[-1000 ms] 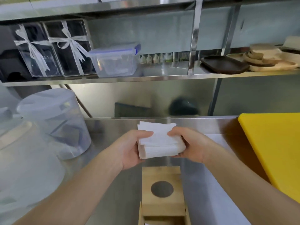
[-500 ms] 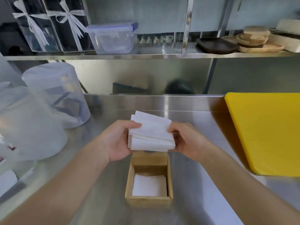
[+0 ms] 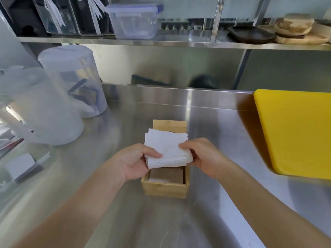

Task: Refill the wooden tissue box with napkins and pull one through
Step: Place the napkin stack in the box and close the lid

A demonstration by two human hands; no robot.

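Both hands are on the napkin stack (image 3: 167,151) right now: left hand (image 3: 133,162) pinches its left edge with the thumb on top, right hand (image 3: 203,157) clamps the right edge the same way. The stack hangs just above the open box (image 3: 165,187), which sits on the steel counter (image 3: 215,126) in the middle, near the person.

What could go wrong, as far as one can guess: the stack looks fanned at the far corners and about as wide as the opening, so if it goes down tilted a corner probably catches the rim and the sheets crumple or splay. Letting go on one side early would likely spill the loose top sheets onto the counter. The box is light-looking wood, so a hard push could also scoot it.

Containers: the box has a few white napkins low down at its near left, the rest of the inside is in shadow. Its lid (image 3: 170,125) lies just beyond it, mostly hidden by the stack. At far left two cloudy tubs (image 3: 71,83) stand on the counter, something dark inside one, can't tell what. On the shelf a clear lidded tub (image 3: 133,20) looks empty. Yellow board (image 3: 295,129) lies well apart on the right.
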